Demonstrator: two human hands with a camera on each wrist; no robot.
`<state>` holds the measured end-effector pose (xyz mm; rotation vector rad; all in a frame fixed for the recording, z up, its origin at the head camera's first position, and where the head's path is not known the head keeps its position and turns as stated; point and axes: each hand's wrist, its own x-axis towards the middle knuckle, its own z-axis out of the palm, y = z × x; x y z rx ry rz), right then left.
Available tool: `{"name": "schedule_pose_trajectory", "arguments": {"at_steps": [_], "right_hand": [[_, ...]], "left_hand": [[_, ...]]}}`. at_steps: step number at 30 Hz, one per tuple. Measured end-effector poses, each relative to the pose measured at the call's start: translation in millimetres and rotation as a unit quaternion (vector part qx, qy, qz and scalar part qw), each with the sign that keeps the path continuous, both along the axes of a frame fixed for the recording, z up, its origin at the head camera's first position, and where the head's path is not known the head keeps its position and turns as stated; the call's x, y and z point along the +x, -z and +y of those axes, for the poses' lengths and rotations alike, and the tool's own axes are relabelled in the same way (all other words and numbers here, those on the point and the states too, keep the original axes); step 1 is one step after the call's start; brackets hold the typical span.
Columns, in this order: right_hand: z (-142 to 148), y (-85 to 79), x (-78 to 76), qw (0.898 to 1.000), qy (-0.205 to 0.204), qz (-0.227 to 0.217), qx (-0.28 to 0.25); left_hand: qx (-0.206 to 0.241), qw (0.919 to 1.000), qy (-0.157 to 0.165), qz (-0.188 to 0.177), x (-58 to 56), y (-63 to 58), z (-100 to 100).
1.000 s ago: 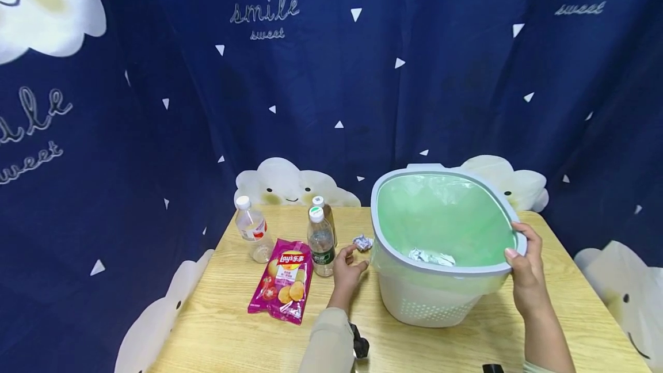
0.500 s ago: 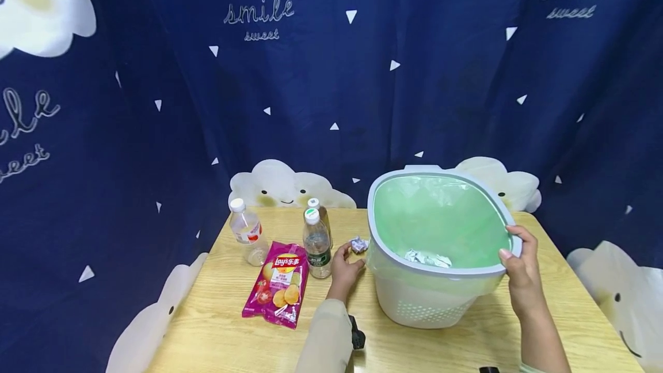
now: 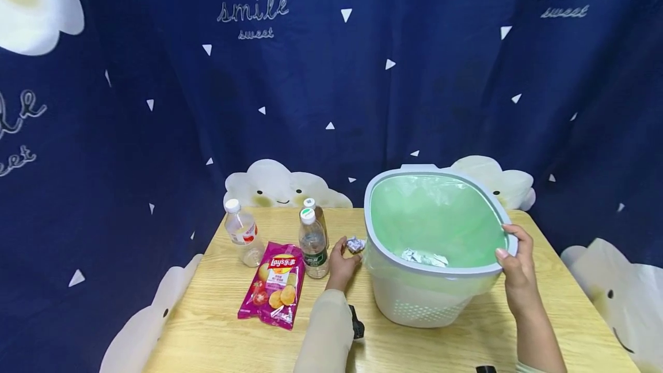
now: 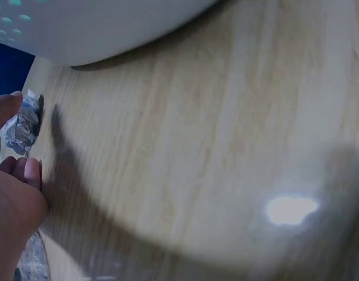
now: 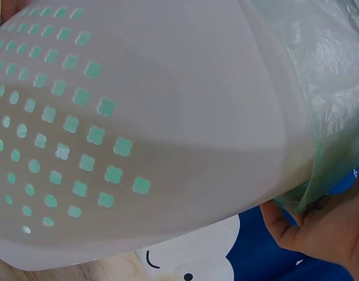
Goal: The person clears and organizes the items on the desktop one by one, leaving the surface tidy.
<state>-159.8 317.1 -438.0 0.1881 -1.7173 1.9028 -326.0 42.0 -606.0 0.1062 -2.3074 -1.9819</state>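
A crumpled paper ball (image 3: 355, 244) lies on the table to the left of the trash bin (image 3: 414, 304). My left hand (image 3: 342, 265) is right at the ball, thumb and fingers apart on either side of it. In the left wrist view the crumpled paper (image 4: 22, 126) shows between the thumb and the fingertips. My right hand (image 3: 519, 266) grips the bin's rim at its right side, thumb in front. The bin tilts toward me, lined with a green bag (image 3: 435, 212). More crumpled paper (image 3: 425, 258) sits inside it.
Left of my left hand stand a clear bottle with a green label (image 3: 313, 249) and a brown bottle (image 3: 321, 220) behind it. A purple chip bag (image 3: 274, 286) lies flat beside them. Another clear bottle (image 3: 243, 235) stands farther left. A blue curtain (image 3: 311, 73) hangs behind the table.
My left hand has moved slightly forward, closer around the paper ball. The right hand keeps its grip on the bin's rim. The whole view has shifted a little.
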Motion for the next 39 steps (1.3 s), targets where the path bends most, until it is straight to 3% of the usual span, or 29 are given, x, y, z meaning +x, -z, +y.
{"name": "schedule_pose_trajectory", "arguments": {"at_steps": [4,13,21,29,39], "right_hand": [[-3,-0.4,-0.9,1.000,0.000,-0.009,0.002],[-3,-3.7,0.3,1.000,0.005,-0.005,-0.001],[0,-4.4,0.9,1.000,0.004,-0.008,0.008],[1,-4.6,0.4,1.000,0.003,-0.009,0.011],[1,-2.1,1.5,1.000,0.001,-0.017,0.022]], "left_hand": [[-0.011,0.9999,-0.013,-0.002,-2.7,-1.5,-2],[-0.042,0.9985,0.034,-0.011,-3.5,-9.0,0],[-0.065,0.9968,0.046,-0.005,-6.4,-12.9,3],[-0.106,0.9934,-0.029,0.030,-7.7,-5.6,8],[-0.153,0.9830,-0.098,0.028,-6.2,4.5,12]]}}
